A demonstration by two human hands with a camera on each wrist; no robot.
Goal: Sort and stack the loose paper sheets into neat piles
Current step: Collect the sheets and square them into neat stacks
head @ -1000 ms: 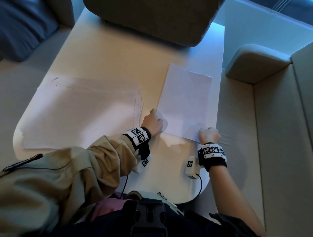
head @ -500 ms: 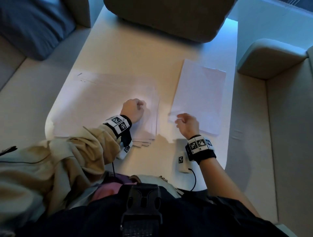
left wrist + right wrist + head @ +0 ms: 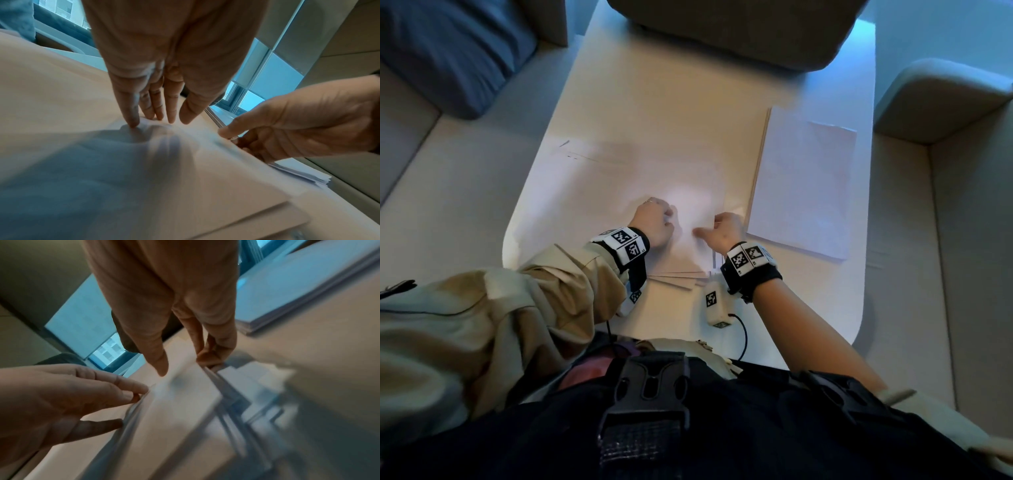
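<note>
Both hands have moved from the neat pile (image 3: pixel 804 185) at the table's (image 3: pixel 671 102) right to the loose sheets (image 3: pixel 619 192) left of it. The left hand (image 3: pixel 654 222) presses them with straight fingers; the right hand (image 3: pixel 726 229) pinches their edge, starting another sheet.

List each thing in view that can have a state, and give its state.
loose pile: spread out, sheets fanned at the near corner.
neat stack: squared, flat on the table.
left hand: fingertips pressing the loose pile.
right hand: pinching that pile's right edge.

Head view looks steeply down; wrist views close, low; all share paper spread (image 3: pixel 619 192).
</note>
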